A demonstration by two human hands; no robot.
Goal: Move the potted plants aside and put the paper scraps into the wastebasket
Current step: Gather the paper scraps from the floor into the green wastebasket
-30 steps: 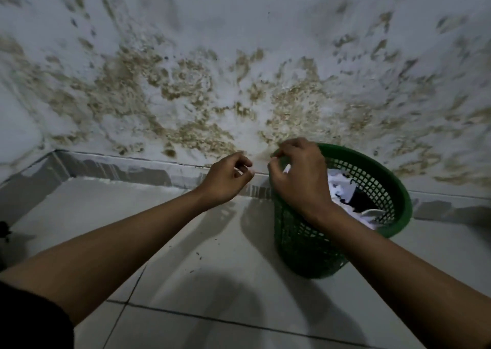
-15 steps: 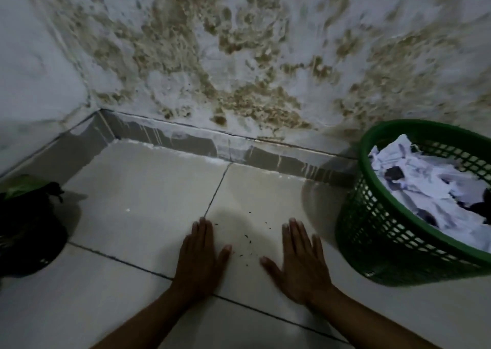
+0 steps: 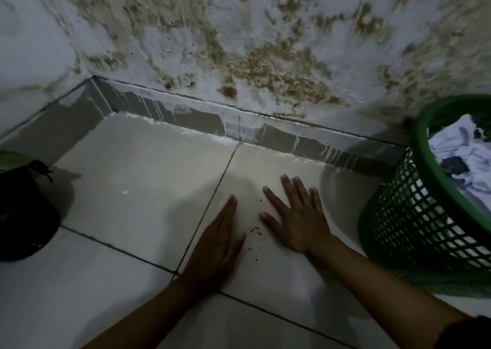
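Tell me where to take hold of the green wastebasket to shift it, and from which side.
Grip the thick solid rim of the wastebasket on its left, near edge, coming from the left with the right hand, the nearer of the two. The rim is a firm band, while the lattice wall below looks thinner, and the paper scraps fill the inside, so hook the fingers only shallowly over the edge.

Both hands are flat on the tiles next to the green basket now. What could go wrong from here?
1. The wastebasket sits close to the right hand; a sideways sweep might tip it and spill the paper scraps.
2. The dark specks between the hands look too fine to pinch, so the left hand may just scatter them.
3. A white scrap lies apart, easily missed.
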